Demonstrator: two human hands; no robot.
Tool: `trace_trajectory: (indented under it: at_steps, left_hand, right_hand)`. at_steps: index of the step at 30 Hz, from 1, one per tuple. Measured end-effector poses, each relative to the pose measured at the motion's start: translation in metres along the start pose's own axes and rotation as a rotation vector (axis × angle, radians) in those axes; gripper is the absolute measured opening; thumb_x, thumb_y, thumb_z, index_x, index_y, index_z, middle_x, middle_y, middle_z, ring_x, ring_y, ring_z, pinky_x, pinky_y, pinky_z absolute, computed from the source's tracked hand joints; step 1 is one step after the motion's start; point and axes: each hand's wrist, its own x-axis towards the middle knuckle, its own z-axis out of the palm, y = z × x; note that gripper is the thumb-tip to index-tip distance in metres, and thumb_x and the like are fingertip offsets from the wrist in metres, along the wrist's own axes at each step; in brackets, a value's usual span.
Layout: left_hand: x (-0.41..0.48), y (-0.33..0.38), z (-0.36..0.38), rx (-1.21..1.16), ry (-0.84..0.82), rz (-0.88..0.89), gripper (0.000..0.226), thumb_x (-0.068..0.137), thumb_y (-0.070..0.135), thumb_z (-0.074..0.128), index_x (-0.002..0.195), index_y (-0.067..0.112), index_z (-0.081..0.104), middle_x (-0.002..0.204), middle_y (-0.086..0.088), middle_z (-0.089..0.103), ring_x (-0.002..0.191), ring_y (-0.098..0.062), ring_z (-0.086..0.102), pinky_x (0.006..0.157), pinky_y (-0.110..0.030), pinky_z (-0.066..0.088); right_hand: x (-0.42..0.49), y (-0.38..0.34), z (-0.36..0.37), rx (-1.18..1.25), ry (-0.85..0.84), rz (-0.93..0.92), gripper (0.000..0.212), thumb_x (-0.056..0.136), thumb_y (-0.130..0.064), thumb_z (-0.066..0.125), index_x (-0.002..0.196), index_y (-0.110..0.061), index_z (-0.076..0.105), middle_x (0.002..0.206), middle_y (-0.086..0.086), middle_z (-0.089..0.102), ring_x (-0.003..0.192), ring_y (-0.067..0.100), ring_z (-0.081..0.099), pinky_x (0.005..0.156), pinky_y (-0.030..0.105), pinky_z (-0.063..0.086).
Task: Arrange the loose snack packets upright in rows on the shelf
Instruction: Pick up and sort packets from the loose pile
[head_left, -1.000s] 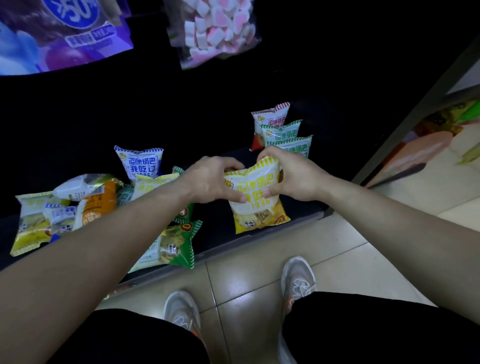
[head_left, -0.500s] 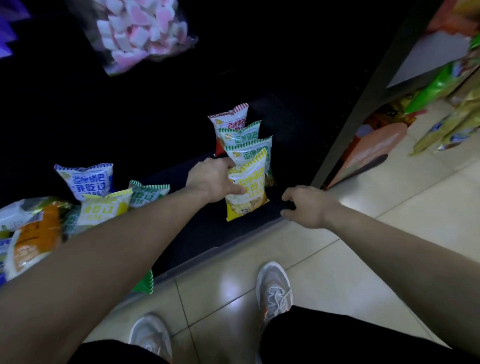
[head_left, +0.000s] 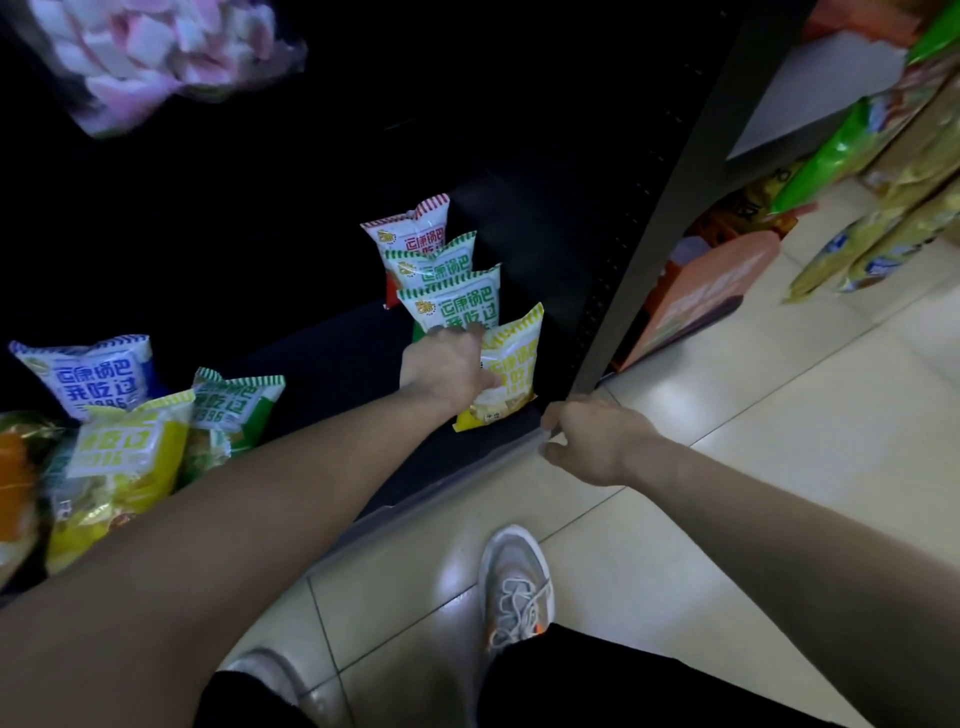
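1. Snack packets (head_left: 457, 304): split between a short upright row at the right end of the shelf (head_left: 322, 364) and a loose heap at its left end.
2. Row, back to front: red packet (head_left: 410, 228), green packet (head_left: 434, 262), second green packet (head_left: 452, 306), then yellow packet (head_left: 511, 364) at the front, tilted a little, near the upright post (head_left: 649, 249).
3. Left grip (head_left: 441, 371): closed on the yellow packet's left edge, just in front of the second green packet.
4. Right grip (head_left: 592, 444): fingers curled at the shelf's front lip, carrying no packet. Cannot tell whether clasping the lip or only resting there.
5. Done, by the look of it: four packets in one row, the last not yet let go.
6. Left to do: blue packet (head_left: 88, 376), loose green packet (head_left: 239, 410), loose yellow packet (head_left: 124, 457) and orange packet (head_left: 15, 478), all tumbled together and well apart from the row. Possibly more beyond the left border.
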Motion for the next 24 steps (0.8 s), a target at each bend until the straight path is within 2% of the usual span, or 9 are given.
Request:
trace_trajectory:
  at_steps: [3,5,7,11,15,18,22,24]
  left_hand:
    - [0.001,0.005,-0.002,0.014,-0.009,-0.014,0.062,0.083,0.053,0.066,0.132,0.020,0.045,0.117,-0.007,0.059,0.111,-0.027,0.054,0.070,-0.038,0.049]
    - [-0.002,0.005,-0.004,0.008,0.000,0.014,0.068,0.084,0.051,0.066,0.138,0.020,0.039,0.129,-0.006,0.052,0.116,-0.028,0.051,0.076,-0.041,0.051]
    - [-0.006,0.005,-0.006,0.017,0.007,0.035,0.080,0.081,0.054,0.068,0.144,0.020,0.031,0.140,-0.005,0.044,0.121,-0.028,0.048,0.080,-0.042,0.051]
    - [-0.014,-0.005,-0.029,0.017,0.026,-0.004,0.094,0.077,0.064,0.066,0.149,0.021,0.024,0.147,-0.005,0.039,0.128,-0.028,0.043,0.085,-0.043,0.048]
    - [-0.045,-0.043,-0.071,0.059,0.056,0.009,0.087,0.080,0.064,0.061,0.148,0.022,0.027,0.146,-0.006,0.041,0.126,-0.028,0.045,0.089,-0.043,0.048]
    - [-0.089,-0.078,-0.105,0.153,0.011,-0.039,0.086,0.081,0.063,0.060,0.149,0.024,0.026,0.146,-0.006,0.041,0.126,-0.028,0.046,0.095,-0.044,0.047]
    - [-0.155,-0.127,-0.146,0.209,-0.016,-0.095,0.087,0.084,0.059,0.060,0.152,0.022,0.022,0.150,-0.005,0.037,0.132,-0.028,0.043,0.100,-0.043,0.043]
    - [-0.184,-0.151,-0.159,0.201,-0.002,-0.131,0.085,0.088,0.056,0.058,0.154,0.020,0.019,0.153,-0.005,0.034,0.134,-0.028,0.041,0.099,-0.043,0.044]
  right_hand:
    - [-0.002,0.000,-0.002,0.013,-0.011,0.010,0.039,0.094,-0.038,0.055,0.128,-0.019,0.056,0.130,0.011,0.054,0.121,0.030,0.051,0.090,0.031,0.040]
    - [-0.003,-0.003,-0.003,0.011,-0.015,0.009,0.039,0.094,-0.039,0.055,0.127,-0.020,0.056,0.129,0.010,0.054,0.121,0.031,0.051,0.091,0.033,0.041]
    - [-0.004,-0.007,-0.006,0.004,-0.015,0.012,0.038,0.093,-0.041,0.054,0.127,-0.022,0.057,0.127,0.009,0.053,0.121,0.032,0.051,0.092,0.035,0.043]
    - [-0.007,-0.023,-0.020,-0.033,-0.008,-0.008,0.043,0.092,-0.045,0.054,0.126,-0.020,0.057,0.126,0.010,0.052,0.119,0.035,0.052,0.096,0.042,0.046]
    - [-0.009,-0.054,-0.049,-0.076,0.056,-0.055,0.048,0.091,-0.049,0.054,0.130,-0.021,0.054,0.130,0.011,0.051,0.121,0.034,0.051,0.095,0.044,0.047]
    - [-0.013,-0.087,-0.075,-0.067,0.097,-0.115,0.048,0.092,-0.049,0.054,0.132,-0.021,0.054,0.133,0.008,0.049,0.121,0.032,0.050,0.094,0.044,0.047]
    - [-0.020,-0.133,-0.096,-0.065,0.158,-0.208,0.049,0.093,-0.049,0.054,0.133,-0.021,0.052,0.131,0.005,0.050,0.113,0.028,0.052,0.081,0.040,0.047]
    - [-0.020,-0.156,-0.098,-0.084,0.163,-0.247,0.050,0.093,-0.050,0.055,0.134,-0.021,0.050,0.131,0.005,0.050,0.113,0.029,0.052,0.082,0.041,0.048]
